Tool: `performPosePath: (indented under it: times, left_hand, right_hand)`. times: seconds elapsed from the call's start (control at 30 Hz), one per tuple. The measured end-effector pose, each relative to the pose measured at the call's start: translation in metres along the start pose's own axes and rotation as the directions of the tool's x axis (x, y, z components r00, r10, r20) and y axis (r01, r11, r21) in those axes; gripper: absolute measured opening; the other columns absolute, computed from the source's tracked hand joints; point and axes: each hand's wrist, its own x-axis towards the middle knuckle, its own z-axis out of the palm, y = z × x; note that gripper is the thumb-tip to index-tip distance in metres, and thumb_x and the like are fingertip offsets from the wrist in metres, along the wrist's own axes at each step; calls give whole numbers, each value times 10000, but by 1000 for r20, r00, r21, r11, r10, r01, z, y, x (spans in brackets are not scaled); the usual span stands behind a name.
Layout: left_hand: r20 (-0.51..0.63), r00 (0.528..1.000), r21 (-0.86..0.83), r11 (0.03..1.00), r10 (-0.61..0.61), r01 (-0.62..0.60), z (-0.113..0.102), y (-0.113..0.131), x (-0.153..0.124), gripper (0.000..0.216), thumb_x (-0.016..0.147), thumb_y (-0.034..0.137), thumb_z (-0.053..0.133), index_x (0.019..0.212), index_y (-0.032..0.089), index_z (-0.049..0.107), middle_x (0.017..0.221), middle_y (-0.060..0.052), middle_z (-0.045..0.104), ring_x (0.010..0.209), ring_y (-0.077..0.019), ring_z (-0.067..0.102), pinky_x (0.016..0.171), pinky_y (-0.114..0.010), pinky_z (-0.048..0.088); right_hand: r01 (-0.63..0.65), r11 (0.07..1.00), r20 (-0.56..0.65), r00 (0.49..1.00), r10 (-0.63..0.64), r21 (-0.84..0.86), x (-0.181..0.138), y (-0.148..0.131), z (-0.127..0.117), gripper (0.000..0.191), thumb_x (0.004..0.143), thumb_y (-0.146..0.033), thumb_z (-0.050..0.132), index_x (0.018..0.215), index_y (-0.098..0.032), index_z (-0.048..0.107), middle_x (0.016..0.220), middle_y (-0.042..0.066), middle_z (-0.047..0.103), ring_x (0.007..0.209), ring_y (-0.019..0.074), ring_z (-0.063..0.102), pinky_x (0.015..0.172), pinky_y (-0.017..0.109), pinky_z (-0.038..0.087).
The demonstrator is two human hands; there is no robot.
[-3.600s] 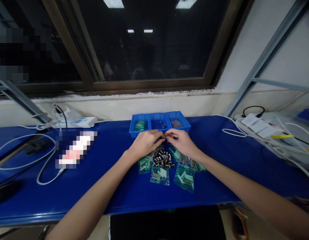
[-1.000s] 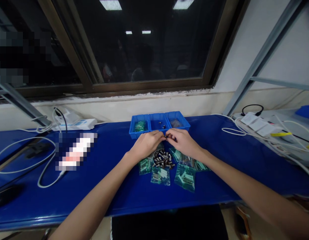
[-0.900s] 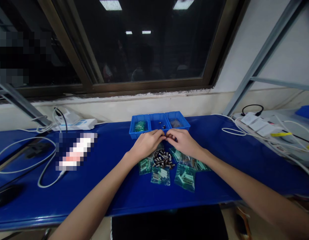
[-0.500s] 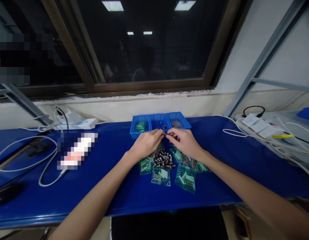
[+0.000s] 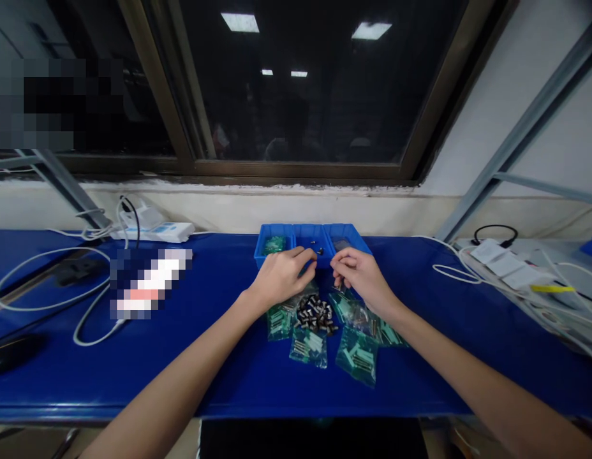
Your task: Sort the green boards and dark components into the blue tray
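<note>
Works at a blue table (image 5: pixel 229 373), both forearms stretched toward three bins (image 5: pixel 277 225) set in a row near the wall. Rests the left hand (image 5: pixel 281 275) against the near wall of the middle bin (image 5: pixel 309 225), fingers curled, thumb drawn toward the fingertips. Cannot tell whether anything is pinched there, though a small dark part (image 5: pixel 319 252) shows just off the fingertips, at the bin's edge. Holds the right hand (image 5: pixel 362 277) just beside the left but apart from it, thumb and forefinger pressed together and pointing left; too small to tell what sits between them, if anything. Has a pile (image 5: pixel 316 313) of similar dark parts lying between the wrists, touching green bags (image 5: pixel 357 354) spread around its near side. Shows a few more loose parts inside the middle bin and something green in the left one.

Looks like single-piece work at the bin's edge, one part at the fingertips, away from the pile. Calls next for a fine tip-to-tip pinch and a steady wrist, since such small, smooth parts seem apt to roll or slip among the bags.
</note>
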Motion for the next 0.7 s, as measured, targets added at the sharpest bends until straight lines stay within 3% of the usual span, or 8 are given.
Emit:
performPosePath:
  times: [0.07,0.13,0.2,0.27,0.33,0.47,0.6,0.7]
  left_hand:
    - [-24,999,-9,1000,-25,25,-1,-2,0,251,985,292,385,1023,178,605,885,-42,648,646,-130,580,565,-259,424]
    - [-39,998,-6,999,-45,45,-1,-3,0,243,983,289,389,1018,179,603,883,-40,649,656,-132,590,567,-253,423]
    - [-57,996,9,997,-71,72,0,-3,0,225,980,285,399,1017,185,598,883,-34,651,675,-138,601,571,-247,420]
    - [-73,992,17,994,-104,106,1,-3,0,207,975,275,409,1024,193,593,898,-29,655,691,-140,609,578,-245,419]
    - [-74,988,11,991,-134,135,1,-3,0,199,971,267,415,1036,200,591,918,-25,657,699,-138,611,586,-248,419]
    - [38,993,-37,993,-108,109,-3,-10,1,200,954,272,436,1024,200,609,910,-29,656,690,-138,599,601,-260,418]
    - [237,971,-99,995,-11,35,-4,-15,1,309,874,466,579,997,196,664,908,-59,670,770,-192,626,630,-290,433]
    - [278,959,-49,997,-46,62,-3,-13,1,445,770,578,661,982,188,687,949,-91,676,815,-241,640,600,-303,424]
  right_hand:
    - [-50,997,3,999,50,66,2,0,1,197,780,-334,691,859,-175,605,686,35,658,571,166,651,408,220,371]
    - [-74,982,68,996,63,172,3,-1,2,298,786,-340,696,1030,-191,614,955,106,709,767,213,699,468,230,439]
    - [-99,960,159,986,58,261,4,-3,3,462,805,-342,690,1236,-256,547,1266,129,620,954,241,687,563,255,508]
    - [-109,954,203,978,52,281,5,-4,2,524,822,-338,678,1313,-301,499,1383,117,540,1008,244,674,603,268,530]
    - [-67,970,177,984,25,234,6,-3,-1,445,840,-346,653,1265,-273,542,1323,123,580,941,237,694,553,254,510]
    - [93,996,80,992,-92,-1,9,1,-10,230,872,-357,593,1020,-187,640,928,84,681,661,174,675,462,244,445]
    - [183,946,230,966,-122,-268,5,2,-8,141,889,-277,548,908,-186,654,766,35,666,631,157,644,555,274,474]
    - [360,782,339,919,-202,-509,-3,1,1,107,870,-191,560,866,-188,667,800,45,686,742,188,646,682,318,475]
